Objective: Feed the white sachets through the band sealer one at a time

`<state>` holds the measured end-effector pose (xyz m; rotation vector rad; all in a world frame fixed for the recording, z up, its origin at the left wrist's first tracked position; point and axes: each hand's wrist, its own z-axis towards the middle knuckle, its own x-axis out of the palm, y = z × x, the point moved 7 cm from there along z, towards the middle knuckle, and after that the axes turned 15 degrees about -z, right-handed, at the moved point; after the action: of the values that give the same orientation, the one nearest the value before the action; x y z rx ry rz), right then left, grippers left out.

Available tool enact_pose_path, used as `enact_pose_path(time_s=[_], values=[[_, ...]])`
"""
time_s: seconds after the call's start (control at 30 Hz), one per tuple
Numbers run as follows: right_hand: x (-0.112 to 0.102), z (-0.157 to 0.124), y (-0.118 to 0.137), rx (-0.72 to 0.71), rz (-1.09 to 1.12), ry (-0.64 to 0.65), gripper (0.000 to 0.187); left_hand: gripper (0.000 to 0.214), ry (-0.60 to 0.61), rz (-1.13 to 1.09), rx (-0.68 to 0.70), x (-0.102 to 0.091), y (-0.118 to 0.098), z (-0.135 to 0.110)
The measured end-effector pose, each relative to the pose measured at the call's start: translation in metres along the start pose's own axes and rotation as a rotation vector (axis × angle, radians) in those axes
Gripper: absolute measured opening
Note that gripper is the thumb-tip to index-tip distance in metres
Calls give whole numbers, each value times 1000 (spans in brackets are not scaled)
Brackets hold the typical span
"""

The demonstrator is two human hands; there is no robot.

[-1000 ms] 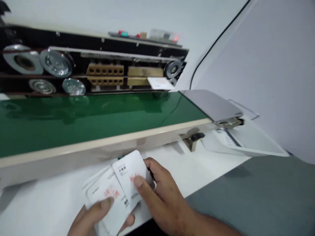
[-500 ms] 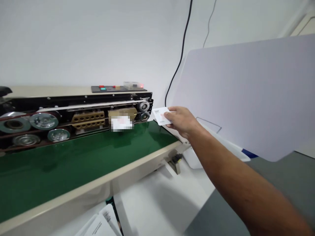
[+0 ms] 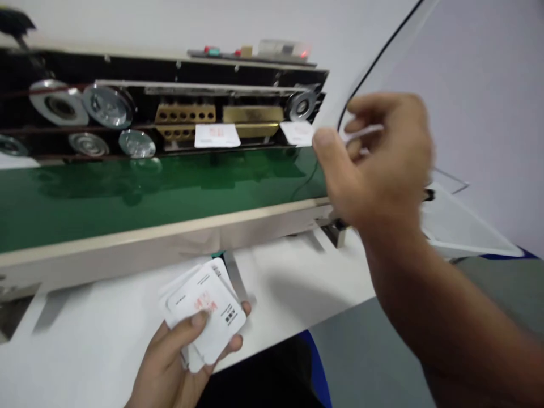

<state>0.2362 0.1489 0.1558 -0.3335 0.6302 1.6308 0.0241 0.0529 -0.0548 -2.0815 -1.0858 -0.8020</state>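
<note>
My left hand point(image 3: 178, 362) is at the bottom centre, closed around a fanned stack of white packets point(image 3: 204, 309) with red and black print, held over the white table. My right hand point(image 3: 374, 164) hovers blurred in mid-air beside the right end of the band sealer point(image 3: 170, 85), thumb and fingers apart with nothing clearly between them. Just left of its thumb, one white packet point(image 3: 297, 133) sits at the sealer's feed slot. A second packet point(image 3: 216, 136) is further left along the slot, below the brass blocks. Both rest above the green conveyor belt point(image 3: 148, 187).
The sealer's control panel point(image 3: 250, 54) with red and green buttons sits on top. Metal pulleys point(image 3: 106, 107) line the left of the slot. A white tray point(image 3: 463, 226) lies right of the conveyor's end. A white board point(image 3: 488, 85) and a black cable stand behind. Grey floor lies below right.
My right hand has let go of the packet at the sealer's right end and pulled back toward me. The earlier packet has travelled left along the slot. The camera tilted down, showing my left hand's stack.
</note>
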Motion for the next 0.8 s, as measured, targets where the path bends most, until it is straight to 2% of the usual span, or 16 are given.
enact_pose_path(time_s=[0.07, 0.1, 0.17, 0.2, 0.27, 0.37, 0.47, 0.57, 0.67, 0.73, 0.8], values=[[-5, -58, 36, -220, 138, 160, 34, 76, 44, -51, 12, 4, -2, 2], [0, -88, 51, -294, 220, 313, 42, 75, 65, -84, 13, 5, -2, 2], [13, -139, 70, -308, 396, 567, 58, 69, 101, -149, 8, 5, -2, 3], [23, -157, 75, -272, 457, 665, 65, 64, 110, -168, 0, 4, -1, 4], [40, -176, 77, -165, 528, 789, 70, 56, 104, -190, -17, 2, 0, 4], [56, -179, 69, -30, 564, 877, 62, 49, 55, -218, -10, 2, -1, 4], [57, -177, 56, 56, 571, 903, 52, 45, -42, -201, 9, 2, -2, 2], [51, -173, 40, 109, 595, 870, 49, 49, -128, -98, 27, 2, -4, -1], [40, -160, 18, 192, 675, 853, 50, 55, -126, -14, 31, 6, -5, -3], [31, -145, 3, 292, 785, 876, 57, 55, -125, 16, 26, 7, -5, -3], [19, -123, -10, 380, 918, 834, 65, 53, -165, 41, 28, 5, -4, -3]])
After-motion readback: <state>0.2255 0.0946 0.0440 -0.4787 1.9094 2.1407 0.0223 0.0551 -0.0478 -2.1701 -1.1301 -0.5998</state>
